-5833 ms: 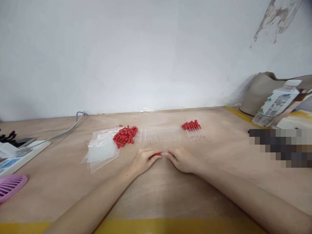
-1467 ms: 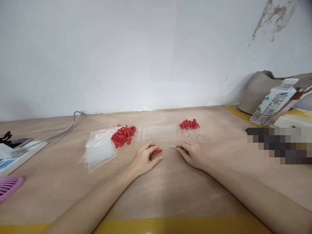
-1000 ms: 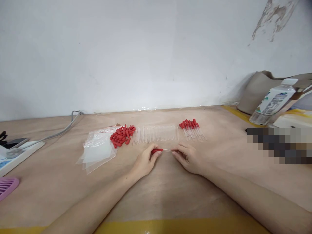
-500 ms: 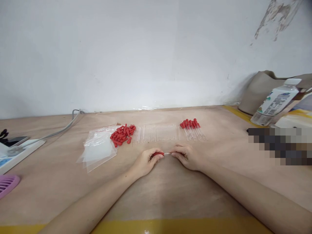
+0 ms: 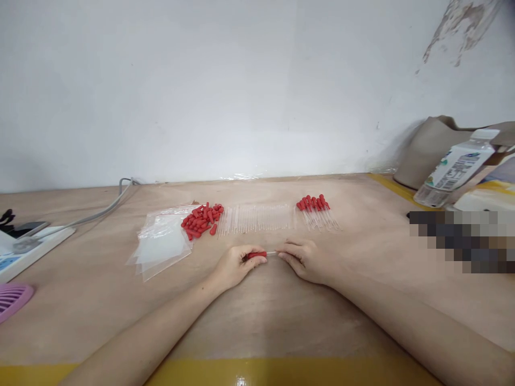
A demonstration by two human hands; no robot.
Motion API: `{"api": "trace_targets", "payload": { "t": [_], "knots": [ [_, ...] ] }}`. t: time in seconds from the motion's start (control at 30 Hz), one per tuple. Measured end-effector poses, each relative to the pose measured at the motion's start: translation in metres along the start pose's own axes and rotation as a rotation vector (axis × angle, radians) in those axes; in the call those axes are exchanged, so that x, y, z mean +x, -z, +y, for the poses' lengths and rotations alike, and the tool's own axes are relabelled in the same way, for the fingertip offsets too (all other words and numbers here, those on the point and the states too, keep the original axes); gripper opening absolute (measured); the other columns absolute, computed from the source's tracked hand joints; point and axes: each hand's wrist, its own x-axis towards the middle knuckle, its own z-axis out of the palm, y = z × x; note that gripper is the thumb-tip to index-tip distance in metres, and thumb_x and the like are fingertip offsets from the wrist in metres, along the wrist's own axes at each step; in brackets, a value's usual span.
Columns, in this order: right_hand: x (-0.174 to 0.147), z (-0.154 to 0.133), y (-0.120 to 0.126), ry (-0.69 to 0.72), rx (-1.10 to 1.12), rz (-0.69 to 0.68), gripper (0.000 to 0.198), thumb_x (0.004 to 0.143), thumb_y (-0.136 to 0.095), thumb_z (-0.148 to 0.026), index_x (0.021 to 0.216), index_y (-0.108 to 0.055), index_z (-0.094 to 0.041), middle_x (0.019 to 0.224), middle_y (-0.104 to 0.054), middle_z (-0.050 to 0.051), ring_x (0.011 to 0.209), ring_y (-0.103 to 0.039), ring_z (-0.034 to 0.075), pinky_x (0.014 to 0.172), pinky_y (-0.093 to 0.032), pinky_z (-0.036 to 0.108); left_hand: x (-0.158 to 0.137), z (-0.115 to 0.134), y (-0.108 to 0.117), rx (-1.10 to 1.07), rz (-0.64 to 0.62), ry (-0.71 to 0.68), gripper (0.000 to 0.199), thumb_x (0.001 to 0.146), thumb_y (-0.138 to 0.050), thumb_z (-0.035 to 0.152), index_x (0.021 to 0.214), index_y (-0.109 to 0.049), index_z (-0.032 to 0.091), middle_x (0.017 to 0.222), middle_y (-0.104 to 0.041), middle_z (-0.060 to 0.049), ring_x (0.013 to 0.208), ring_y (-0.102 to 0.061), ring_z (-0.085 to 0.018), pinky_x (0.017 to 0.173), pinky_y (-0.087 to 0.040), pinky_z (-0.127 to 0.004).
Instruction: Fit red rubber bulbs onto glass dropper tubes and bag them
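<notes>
Left hand (image 5: 235, 264) pinched on red bulb (image 5: 256, 255), right hand (image 5: 306, 260) on clear tube (image 5: 272, 253), end to end between them.

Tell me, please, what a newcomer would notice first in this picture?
The eye goes first to the middle of the table, where the left hand pinches a red rubber bulb and the right hand holds a clear glass tube against it. Behind them lie a heap of red bulbs, a row of bare tubes and finished droppers to the right.
</notes>
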Motion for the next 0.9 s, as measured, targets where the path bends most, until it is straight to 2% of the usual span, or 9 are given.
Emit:
{"api": "trace_targets", "payload": {
  "t": [0.17,0.3,0.53,0.9],
  "knots": [
    [-0.004,0.004,0.006,-0.004,-0.005,0.037,0.019,0.087,-0.04,-0.024,0.089,-0.057,-0.017,0.077,-0.056,0.005,0.068,-0.053,0.013,0.06,-0.042,0.024,-0.001,0.002,0.003,-0.01,-0.005,-0.024,0.022,0.082,-0.053,0.033,0.094,-0.067,0.02,0.087,-0.069,-0.002,0.074,-0.061,-0.015,0.068,-0.047,-0.025],
    [-0.006,0.008,0.001,0.028,-0.038,0.04,0.02,0.088,-0.038,-0.024,0.086,-0.057,-0.017,0.076,-0.056,0.005,0.067,-0.052,0.013,0.06,-0.041,0.024,0.0,0.002,0.003,0.006,-0.016,-0.026,0.021,0.082,-0.053,0.031,0.092,-0.068,0.02,0.085,-0.069,-0.002,0.074,-0.062,-0.016,0.067,-0.047,-0.025],
    [-0.003,0.004,-0.009,0.06,-0.069,0.072,0.023,0.089,-0.037,-0.025,0.086,-0.059,-0.016,0.073,-0.058,0.006,0.066,-0.052,0.013,0.059,-0.04,0.024,-0.001,0.0,0.001,-0.009,-0.04,0.034,0.021,0.079,-0.055,0.032,0.09,-0.068,0.019,0.07,-0.068,-0.001,0.062,-0.06,-0.014,0.057,-0.046,-0.023],
    [0.001,-0.003,-0.012,0.05,-0.172,0.05,0.027,0.089,-0.037,-0.025,0.081,-0.061,-0.017,0.068,-0.058,0.004,0.055,-0.05,0.011,0.052,-0.033,0.023,-0.003,0.001,0.002,-0.012,-0.039,-0.012,0.02,0.079,-0.056,0.031,0.089,-0.068,0.019,0.08,-0.069,-0.002,0.068,-0.061,-0.015,0.063,-0.048,-0.024]
  ]
}}
